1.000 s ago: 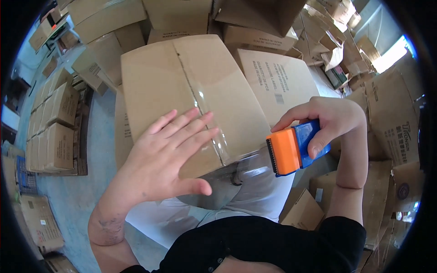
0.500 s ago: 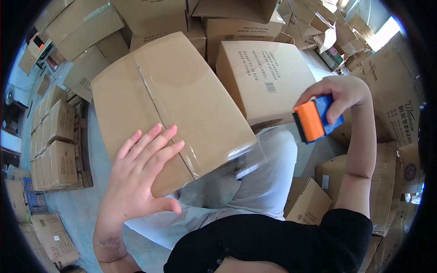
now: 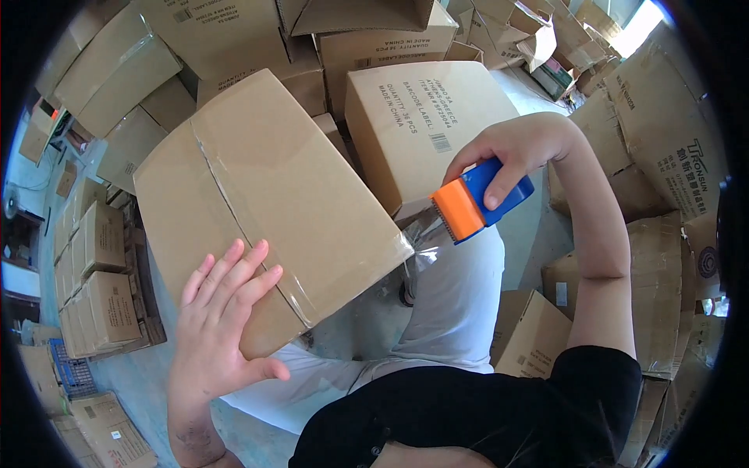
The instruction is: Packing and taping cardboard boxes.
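Observation:
A large brown carton (image 3: 281, 179) sits tilted in front of me, a taped seam running along its upper face. My left hand (image 3: 226, 312) lies on that face near the close corner, fingers spread and holding nothing. In my right hand (image 3: 519, 156) is a blue and orange tape dispenser (image 3: 476, 204), gripped by its blue body just off the carton's right corner. Clear packing tape (image 3: 425, 242) stretches between the dispenser's toothed orange end and that corner. Part of the tape is crumpled and shiny, so its exact edge is hard to make out.
Another closed carton (image 3: 425, 117) with printing stands just beyond, to the right. Stacked cartons (image 3: 101, 288) rest on a pallet at the left. A blue crate (image 3: 72, 366) is beside them. More cartons (image 3: 655, 288) crowd the right side, and an open carton (image 3: 359, 15) is at the back.
My right hand has brought the tape dispenser leftward to the carton's right corner. The carton has shifted a little left and my left hand with it, still flat on top.

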Demonstrator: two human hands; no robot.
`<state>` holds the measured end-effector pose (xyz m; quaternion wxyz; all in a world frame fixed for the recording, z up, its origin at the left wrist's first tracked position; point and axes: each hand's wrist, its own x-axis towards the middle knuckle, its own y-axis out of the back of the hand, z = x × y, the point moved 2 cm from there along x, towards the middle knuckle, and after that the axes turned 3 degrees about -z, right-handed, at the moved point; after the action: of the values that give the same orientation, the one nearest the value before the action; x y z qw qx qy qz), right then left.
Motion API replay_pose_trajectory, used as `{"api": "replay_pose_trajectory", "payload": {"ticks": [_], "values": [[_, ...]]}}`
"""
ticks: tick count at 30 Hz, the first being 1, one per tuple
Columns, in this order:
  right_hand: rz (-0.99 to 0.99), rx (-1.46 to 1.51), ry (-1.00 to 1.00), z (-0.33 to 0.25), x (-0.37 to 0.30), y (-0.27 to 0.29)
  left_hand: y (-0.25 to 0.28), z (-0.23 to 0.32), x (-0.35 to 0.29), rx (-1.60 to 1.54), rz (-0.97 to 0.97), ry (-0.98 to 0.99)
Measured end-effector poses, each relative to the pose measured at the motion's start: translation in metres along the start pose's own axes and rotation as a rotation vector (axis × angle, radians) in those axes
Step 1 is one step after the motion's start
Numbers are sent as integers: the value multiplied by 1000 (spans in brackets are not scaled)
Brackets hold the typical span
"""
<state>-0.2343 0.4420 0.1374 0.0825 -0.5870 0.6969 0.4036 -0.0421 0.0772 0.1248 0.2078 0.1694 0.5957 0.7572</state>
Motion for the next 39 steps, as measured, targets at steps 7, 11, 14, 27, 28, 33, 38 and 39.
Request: {"api": "replay_pose_trajectory", "payload": {"ticks": [7,11,14,27,28,33,38,39], "values": [[-67,-206,-57,-19,36,-16,-5,6,4,12,29,1],[-103,-374,-131,-45,41,-18,-5,10,7,40,62,21],[-65,-536,-229,-67,35,-22,-5,18,16,34,76,29],[-62,-444,-104,-2,81,-89,0,-8,0,2,112,13],[-11,-263,-151,-2,70,-74,2,-11,-3,6,112,20],[803,774,-104,44,35,-17,6,-17,2,-8,79,-11],[995,708,-491,106,31,5,12,-10,0,-43,69,26],[989,703,-484,108,30,2,12,-7,-1,-57,63,32]]}}
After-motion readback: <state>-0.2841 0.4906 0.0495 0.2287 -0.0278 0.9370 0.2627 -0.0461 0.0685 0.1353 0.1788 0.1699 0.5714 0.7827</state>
